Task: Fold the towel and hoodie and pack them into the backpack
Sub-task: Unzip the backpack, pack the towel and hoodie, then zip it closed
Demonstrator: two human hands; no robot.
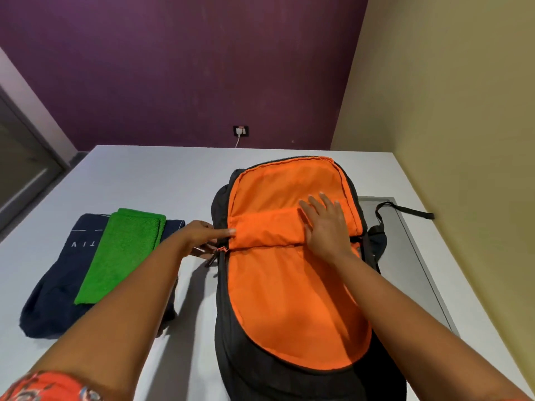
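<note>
A black backpack (231,328) lies open on the white table, its orange lining showing. My right hand (325,224) lies flat on the orange inner flap, fingers spread and straight. My left hand (202,234) is at the backpack's left edge, its thumb on the orange lining near the zipper; its other fingers are curled and partly hidden. To the left, a folded green towel (121,253) lies on top of a folded navy hoodie (52,302) with white lettering.
The white table (162,180) runs back to a purple wall with a wall socket (241,131) and a white cable. An olive wall stands close on the right. A black strap (405,211) trails off the backpack's right side. A grey door is at far left.
</note>
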